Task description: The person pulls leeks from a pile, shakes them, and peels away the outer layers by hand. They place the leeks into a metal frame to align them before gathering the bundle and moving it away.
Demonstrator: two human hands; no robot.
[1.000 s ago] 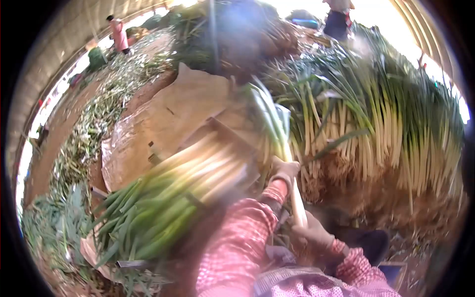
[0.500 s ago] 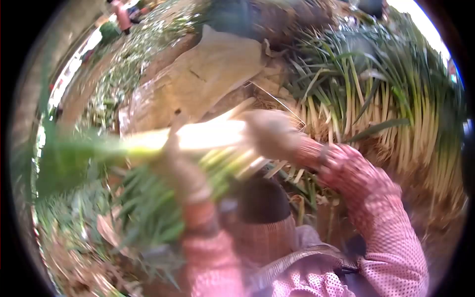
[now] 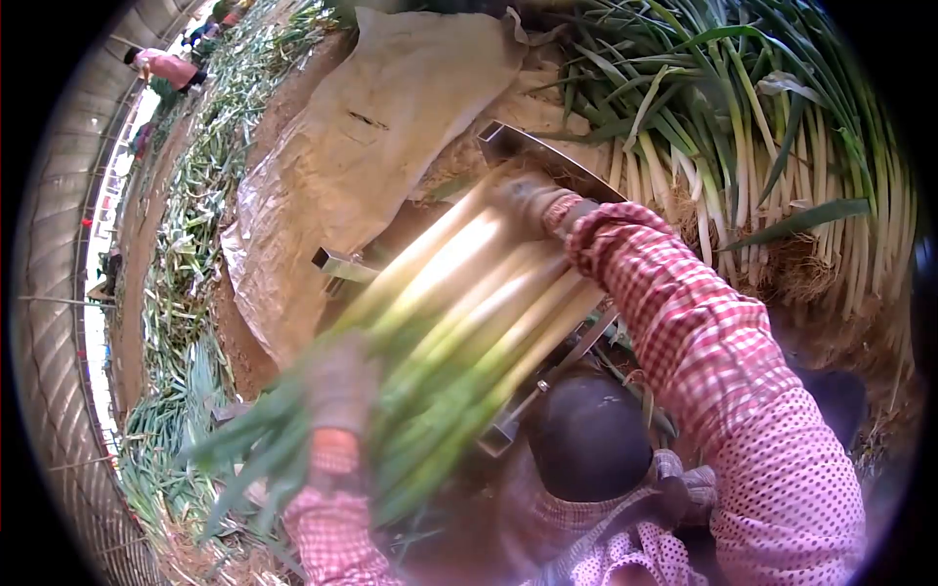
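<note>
A bundle of long green onions (image 3: pixel 469 293) lies slanting across a metal frame (image 3: pixel 337 264), white ends towards the upper right and green leaves towards the lower left. My right hand (image 3: pixel 532 200) is closed at the root end of the upper stalks, its fingers partly blurred. Over the leaves at the lower left is my left hand (image 3: pixel 339 381), so smeared by motion that its fingers cannot be made out. Both arms wear pink checked sleeves.
A large pile of green onions (image 3: pixel 743 137) stands at the upper right, roots towards me. Pale sheeting (image 3: pixel 332 146) covers ground beyond the frame. More leaves (image 3: pixel 186 264) lie along the left. A dark rounded knee (image 3: pixel 591 435) is close below the frame. Another person (image 3: pixel 166 68) is far off.
The stalks that both hands held up level are now down among the bundle. My right hand has moved up slightly, my left hand down over the leaves. The view has shifted.
</note>
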